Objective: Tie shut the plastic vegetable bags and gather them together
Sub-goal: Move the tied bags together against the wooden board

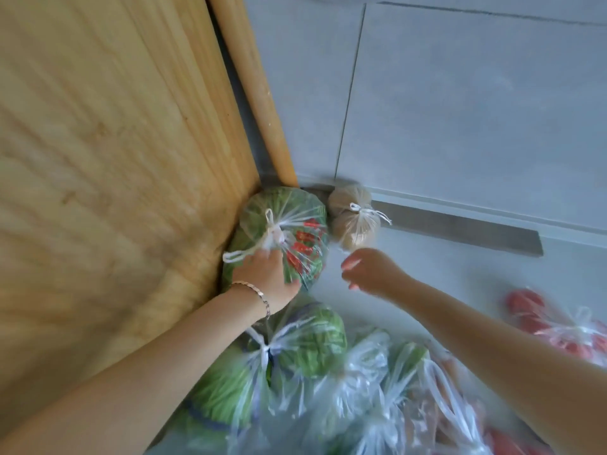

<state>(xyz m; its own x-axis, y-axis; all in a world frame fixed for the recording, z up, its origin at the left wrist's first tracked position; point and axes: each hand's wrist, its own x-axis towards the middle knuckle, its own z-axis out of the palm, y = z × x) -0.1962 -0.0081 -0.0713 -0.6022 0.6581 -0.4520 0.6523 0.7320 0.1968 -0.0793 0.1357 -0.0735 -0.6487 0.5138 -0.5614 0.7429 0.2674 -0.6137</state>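
Wood panel (115,159) left. Pile of knotted bags (328,372) nearest. Green bag (295,221) in the corner against the wood, knotted; film soft, slippery, load likely heavy: take by knot (275,235). Small beige bag (353,221) just beside. Left hand (266,280) lies on green bag, pinch unclear; right hand (368,270) loosely curled, empty.

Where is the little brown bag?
In the head view, the little brown bag sits on the floor, just right of the green bag by the wooden panel.
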